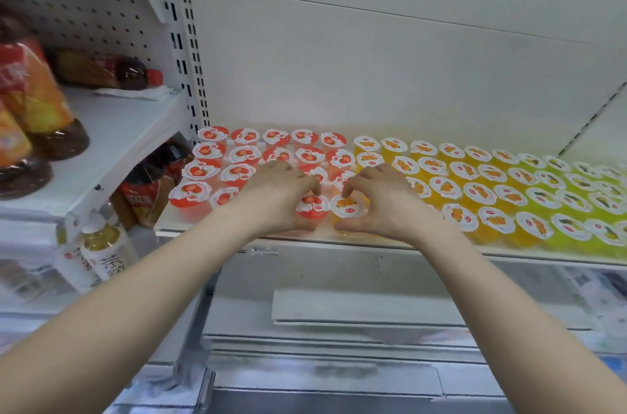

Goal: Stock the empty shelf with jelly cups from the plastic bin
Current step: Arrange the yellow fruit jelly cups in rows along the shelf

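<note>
A white shelf (305, 240) carries rows of jelly cups: red ones on the left, orange ones in the middle, yellow-green ones at the right. My left hand (271, 200) curls around a red jelly cup (312, 206) at the front edge, thumb and fingers touching its sides. Right beside it, my right hand (383, 203) grips an orange jelly cup (346, 206) the same way. Both cups stand upright on the shelf, side by side. The plastic bin is out of view.
To the left stands a second shelf unit (112, 155) with dark drink bottles (37, 108) and tea bottles (101, 250) below. White boards (373, 308) lie on the level underneath. The white back wall (373, 57) rises behind the cups.
</note>
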Action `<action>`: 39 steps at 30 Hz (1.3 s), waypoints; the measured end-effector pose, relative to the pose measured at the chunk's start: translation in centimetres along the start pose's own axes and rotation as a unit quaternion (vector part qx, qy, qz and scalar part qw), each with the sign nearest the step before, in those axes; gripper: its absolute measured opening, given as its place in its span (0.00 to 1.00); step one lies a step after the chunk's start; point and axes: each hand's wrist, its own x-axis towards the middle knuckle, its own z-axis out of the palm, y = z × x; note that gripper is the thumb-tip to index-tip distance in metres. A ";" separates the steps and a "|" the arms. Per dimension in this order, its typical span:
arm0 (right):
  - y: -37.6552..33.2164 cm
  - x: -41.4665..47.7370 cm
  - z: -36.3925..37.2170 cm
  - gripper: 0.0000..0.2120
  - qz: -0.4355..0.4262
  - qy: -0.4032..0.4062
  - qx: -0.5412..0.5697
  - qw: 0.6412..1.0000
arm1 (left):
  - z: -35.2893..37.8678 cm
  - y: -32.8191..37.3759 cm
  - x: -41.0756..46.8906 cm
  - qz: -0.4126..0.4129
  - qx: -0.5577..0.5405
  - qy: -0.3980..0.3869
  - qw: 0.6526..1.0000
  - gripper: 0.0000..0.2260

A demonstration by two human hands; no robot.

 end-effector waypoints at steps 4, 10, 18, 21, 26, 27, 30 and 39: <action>0.0 0.0 0.9 0.23 -0.017 0.022 -0.034 0.999 | 0.0 0.7 -0.5 -0.026 -0.016 0.017 0.999 0.20; 0.3 -0.5 1.0 0.22 -0.015 0.014 -0.039 0.999 | 0.7 1.3 -1.1 -0.057 -0.022 0.038 0.997 0.19; 0.0 -0.9 0.5 0.21 -0.007 0.001 -0.052 0.999 | 0.5 1.8 -1.2 -0.076 -0.040 0.029 0.996 0.19; -0.2 -1.0 0.6 0.22 0.004 -0.001 -0.057 0.998 | 0.5 1.9 -1.2 -0.075 -0.045 0.029 0.996 0.20; -0.5 -1.3 0.2 0.25 0.018 -0.016 -0.057 0.998 | 0.5 1.1 -1.2 -0.049 -0.026 0.024 0.998 0.25; -0.5 -1.3 0.1 0.26 0.020 -0.021 -0.053 0.998 | 0.4 0.8 -1.4 -0.041 -0.025 0.024 0.999 0.27; -0.9 -1.3 -0.4 0.29 0.019 -0.020 -0.032 0.999 | -0.1 -0.2 -2.1 -0.036 -0.035 0.041 0.998 0.29; -5.1 1.1 0.0 0.28 -0.028 0.030 0.029 0.999 | -0.9 -5.1 -6.9 -0.081 -0.047 0.073 0.993 0.30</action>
